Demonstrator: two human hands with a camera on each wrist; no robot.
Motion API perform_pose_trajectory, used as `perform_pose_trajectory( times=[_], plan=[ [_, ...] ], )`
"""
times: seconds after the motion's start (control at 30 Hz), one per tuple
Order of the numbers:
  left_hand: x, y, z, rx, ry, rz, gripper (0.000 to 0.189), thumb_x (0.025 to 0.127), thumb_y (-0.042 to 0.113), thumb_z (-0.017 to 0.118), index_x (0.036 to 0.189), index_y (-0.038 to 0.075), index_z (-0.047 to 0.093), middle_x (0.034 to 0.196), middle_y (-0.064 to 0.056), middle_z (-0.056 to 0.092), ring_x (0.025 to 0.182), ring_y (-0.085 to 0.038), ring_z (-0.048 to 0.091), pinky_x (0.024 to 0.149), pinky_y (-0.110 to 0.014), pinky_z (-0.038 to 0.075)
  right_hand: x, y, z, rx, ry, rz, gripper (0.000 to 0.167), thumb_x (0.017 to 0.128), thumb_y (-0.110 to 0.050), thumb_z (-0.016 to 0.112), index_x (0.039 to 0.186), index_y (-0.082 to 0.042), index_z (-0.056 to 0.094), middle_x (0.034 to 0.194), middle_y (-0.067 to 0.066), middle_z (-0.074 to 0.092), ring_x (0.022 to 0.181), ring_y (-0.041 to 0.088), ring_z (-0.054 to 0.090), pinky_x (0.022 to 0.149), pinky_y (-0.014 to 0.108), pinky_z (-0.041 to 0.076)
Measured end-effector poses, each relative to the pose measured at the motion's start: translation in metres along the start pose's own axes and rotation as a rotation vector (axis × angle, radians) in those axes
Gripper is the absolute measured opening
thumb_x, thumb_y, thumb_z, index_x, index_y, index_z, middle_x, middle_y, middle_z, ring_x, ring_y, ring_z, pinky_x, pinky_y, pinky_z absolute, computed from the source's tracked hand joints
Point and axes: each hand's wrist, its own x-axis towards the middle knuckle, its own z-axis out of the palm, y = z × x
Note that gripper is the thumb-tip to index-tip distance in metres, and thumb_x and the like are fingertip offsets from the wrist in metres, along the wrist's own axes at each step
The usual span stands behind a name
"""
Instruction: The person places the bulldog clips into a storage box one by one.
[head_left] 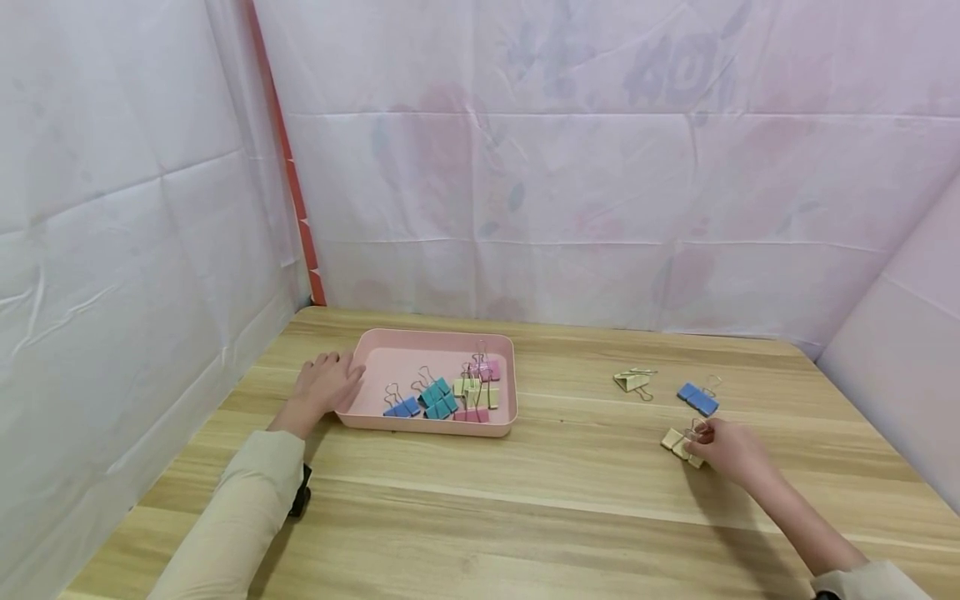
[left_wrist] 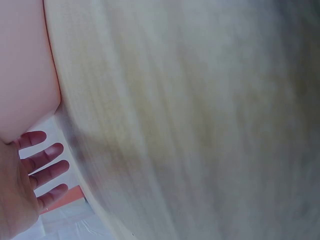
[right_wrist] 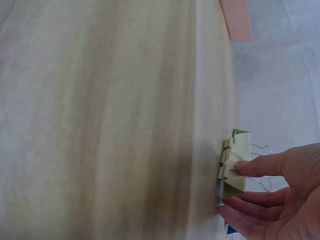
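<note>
My right hand (head_left: 733, 454) pinches a pale yellow binder clip (head_left: 677, 443) low over the right side of the table. In the right wrist view, the thumb lies against the yellow body (right_wrist: 240, 150) and the other fingers are beneath and behind it; its wire handles point away from the table. At the pink tray (head_left: 420, 424), my left hand (head_left: 322, 385) rests by the left rim with relaxed, spread fingers, as the left wrist view also shows. Inside the tray are a blue clip (head_left: 402, 407), teal clips (head_left: 439, 406), yellow clips (head_left: 486, 398) and pink clips (head_left: 472, 415).
Behind the right hand lie a blue binder clip (head_left: 698, 398) and another yellow clip (head_left: 632, 380) on the wooden table (head_left: 555, 508). White printed sheets (head_left: 570, 183) hang along the back and both sides. A red strip (head_left: 288, 167) runs down the back left corner.
</note>
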Motion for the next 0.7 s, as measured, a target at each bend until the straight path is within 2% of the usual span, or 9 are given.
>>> perform_pose_trajectory(
  times=[0.27,0.57,0.7],
  plan=[
    [0.0003,-0.0003,-0.0001,0.012,-0.006,-0.001,0.051,0.098,0.036,0.032,0.127,-0.004,0.041,0.121,-0.028,0.045,0.113,-0.043,0.039,0.092,-0.058,0.027,-0.0002,0.0042,0.006,0.044,0.041,-0.031,0.014,0.081,-0.009,0.064,0.082,0.005,0.066,0.073,0.01,0.062,0.062,0.016,0.049,0.057,0.036,0.04],
    [0.0011,-0.0014,0.0011,0.002,-0.01,-0.005,0.052,0.098,0.037,0.031,0.13,-0.004,0.04,0.123,-0.029,0.044,0.115,-0.044,0.037,0.094,-0.058,0.025,-0.0025,0.0043,0.0106,0.056,0.091,-0.068,0.008,0.081,-0.001,0.061,0.073,0.0,0.062,0.064,0.001,0.052,0.056,0.016,0.039,0.051,0.032,0.032],
    [0.0,-0.0002,0.001,-0.001,-0.005,-0.003,0.052,0.098,0.037,0.032,0.129,-0.004,0.041,0.123,-0.028,0.045,0.114,-0.043,0.038,0.093,-0.058,0.026,-0.0027,0.0018,0.0106,0.053,0.088,-0.059,0.007,0.082,-0.001,0.06,0.075,0.001,0.062,0.066,0.002,0.053,0.057,0.016,0.04,0.051,0.032,0.033]
  ],
)
